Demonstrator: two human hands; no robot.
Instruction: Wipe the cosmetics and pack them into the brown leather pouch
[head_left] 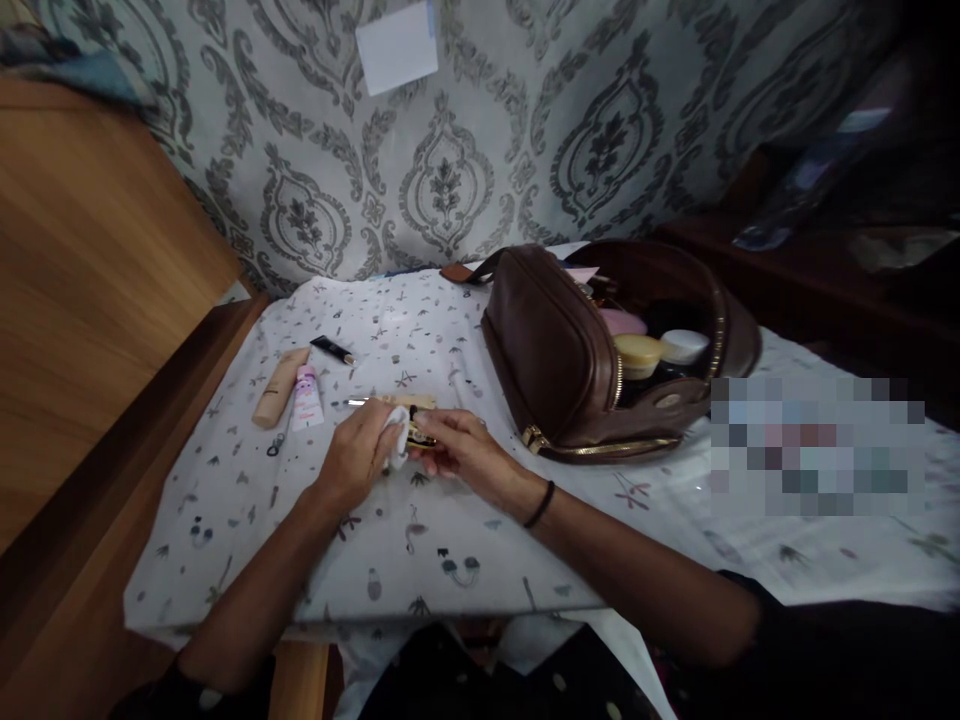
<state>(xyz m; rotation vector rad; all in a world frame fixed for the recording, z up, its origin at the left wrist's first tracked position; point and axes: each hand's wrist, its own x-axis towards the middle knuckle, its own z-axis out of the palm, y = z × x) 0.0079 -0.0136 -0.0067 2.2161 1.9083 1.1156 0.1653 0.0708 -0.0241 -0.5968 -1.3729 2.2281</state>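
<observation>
My left hand [360, 452] is closed around a crumpled white wipe [398, 432]. Pinched in my right hand [461, 447] is a small black-and-gold item [420, 432], its kind mostly hidden by my fingers; the wipe touches it. Just behind my hands lies a pale beige tube or bottle [412, 401] with a silvery end, partly covered. To the left rest a tan tube [279, 390], a small pink-and-white tube [307, 398] and a slim black tube [333, 350].
A brown leather toiletry bag [551, 345] stands unzipped at right, with a yellow-lidded jar [637, 355] and a white-lidded jar [684, 347] inside. A patterned white cloth [300, 560] covers the table. Wooden furniture [97, 230] flanks the left; a bottle [802, 190] is far right.
</observation>
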